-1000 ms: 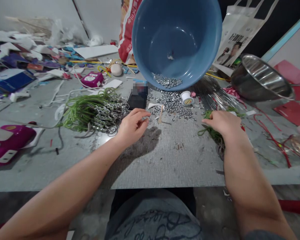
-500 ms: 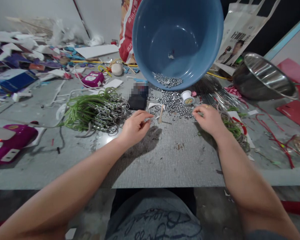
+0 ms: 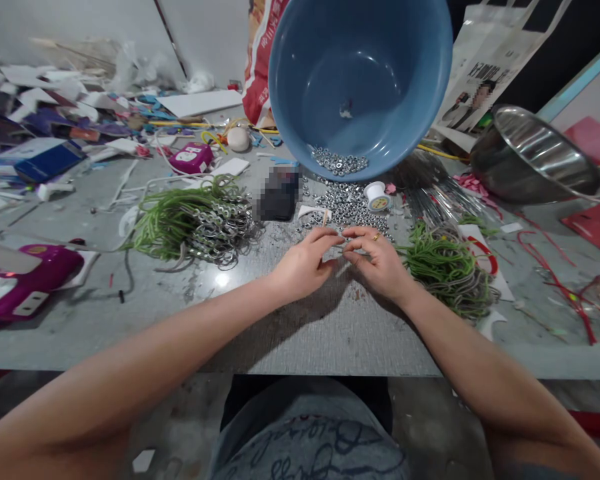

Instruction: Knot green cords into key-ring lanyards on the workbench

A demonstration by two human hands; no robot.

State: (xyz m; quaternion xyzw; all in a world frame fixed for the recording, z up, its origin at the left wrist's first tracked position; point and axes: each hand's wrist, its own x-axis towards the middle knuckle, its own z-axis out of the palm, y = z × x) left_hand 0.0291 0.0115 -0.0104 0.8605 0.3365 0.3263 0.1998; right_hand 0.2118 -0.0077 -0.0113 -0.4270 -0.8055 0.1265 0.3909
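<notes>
My left hand and my right hand meet fingertip to fingertip over the grey table, both pinched around something small that I cannot make out. Just beyond them lies a scatter of small metal nuts, spilling from a tilted blue basin. A bundle of green cords with metal rings lies to the left of my left hand. Another tangle of green cords lies right of my right hand. A ring shows on a right finger.
A dark phone and a white thread spool lie near the nuts. A steel bowl tilts at the right, with red cords near it. A magenta device sits at the left edge, clutter behind.
My right hand left the green cords at the right, passed the nuts and came left to meet my left hand, which shifted right. The cord tangle now lies uncovered.
</notes>
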